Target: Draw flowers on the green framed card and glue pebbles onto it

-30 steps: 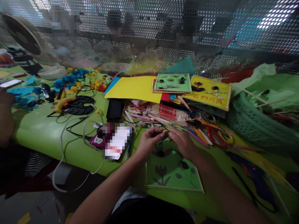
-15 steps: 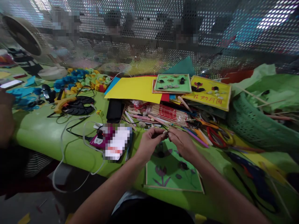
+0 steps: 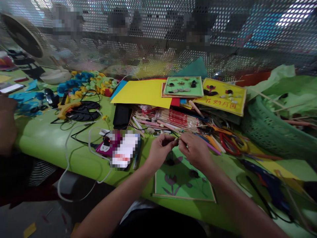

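Observation:
Above the far edge of a green picture panel (image 3: 184, 193), my left hand (image 3: 160, 148) pinches a small pale pebble-like piece (image 3: 176, 140) between thumb and finger. My right hand (image 3: 194, 148) is closed close beside it, its fingertips meeting at the same spot. What those right fingers grip is too small to make out. Flat on the table, the panel has a thin light wooden border, purple flower shapes (image 3: 170, 181) and dark round pieces (image 3: 193, 174). My hands and forearms cover part of its top and right side.
Behind my hands lie loose sticks and pens (image 3: 170, 120), with scissors (image 3: 230, 143) to their right. A glue gun (image 3: 269, 185) and green basket (image 3: 277, 125) stand right. Left are a lit phone (image 3: 125, 150), a purple power strip (image 3: 107, 147) and cables. Finished-looking panels (image 3: 183, 86) lean behind.
My right hand has curled its fingers more and turned slightly at the pinch point. My left hand stays almost in place, still pinching the small piece. The panel has not moved on the table.

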Available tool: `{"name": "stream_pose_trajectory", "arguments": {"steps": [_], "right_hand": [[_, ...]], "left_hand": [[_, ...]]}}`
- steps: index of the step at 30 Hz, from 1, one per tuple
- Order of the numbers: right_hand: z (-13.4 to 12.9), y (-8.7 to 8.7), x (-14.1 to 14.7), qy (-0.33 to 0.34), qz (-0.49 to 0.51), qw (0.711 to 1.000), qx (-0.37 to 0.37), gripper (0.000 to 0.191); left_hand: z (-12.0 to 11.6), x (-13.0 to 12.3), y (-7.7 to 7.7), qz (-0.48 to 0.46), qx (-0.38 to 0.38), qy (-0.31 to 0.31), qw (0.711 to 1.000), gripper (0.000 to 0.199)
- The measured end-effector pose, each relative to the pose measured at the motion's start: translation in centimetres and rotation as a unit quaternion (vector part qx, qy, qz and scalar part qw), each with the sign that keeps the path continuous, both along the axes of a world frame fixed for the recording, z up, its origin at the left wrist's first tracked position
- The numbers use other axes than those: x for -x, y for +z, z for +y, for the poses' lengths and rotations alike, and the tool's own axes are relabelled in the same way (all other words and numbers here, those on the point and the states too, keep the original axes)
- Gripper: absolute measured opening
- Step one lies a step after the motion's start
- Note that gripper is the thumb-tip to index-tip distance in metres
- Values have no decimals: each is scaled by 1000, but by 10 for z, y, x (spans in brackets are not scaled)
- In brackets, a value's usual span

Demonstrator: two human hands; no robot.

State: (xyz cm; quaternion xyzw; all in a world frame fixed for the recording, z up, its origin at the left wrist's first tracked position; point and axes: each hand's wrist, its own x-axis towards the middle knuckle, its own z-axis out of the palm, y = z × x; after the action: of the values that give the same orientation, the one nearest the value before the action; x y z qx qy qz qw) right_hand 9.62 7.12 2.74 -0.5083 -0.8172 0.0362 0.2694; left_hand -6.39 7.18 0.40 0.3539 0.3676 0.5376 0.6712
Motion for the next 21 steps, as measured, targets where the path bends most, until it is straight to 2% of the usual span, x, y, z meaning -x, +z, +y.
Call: {"name": "stream_pose_trajectory", "arguments": {"steps": [7, 12, 16, 18, 21], "right_hand": [[1, 0, -3, -3, 113, 990, 90, 21], [1, 0, -5, -5, 188, 967, 169, 22], [2, 5, -6, 27, 251, 942, 223, 28], [2, 7, -7, 35, 266, 935, 233, 32], [1, 9, -7, 15, 226, 949, 218, 35]], "left_hand": [[1, -1, 0, -36, 40, -18, 998, 47], [2, 2, -2, -54, 60, -26, 996, 48], [1, 4, -4, -58, 61, -19, 996, 46], [1, 4, -4, -55, 57, -14, 997, 44], [0, 4, -2, -49, 47, -7, 998, 43]]}}
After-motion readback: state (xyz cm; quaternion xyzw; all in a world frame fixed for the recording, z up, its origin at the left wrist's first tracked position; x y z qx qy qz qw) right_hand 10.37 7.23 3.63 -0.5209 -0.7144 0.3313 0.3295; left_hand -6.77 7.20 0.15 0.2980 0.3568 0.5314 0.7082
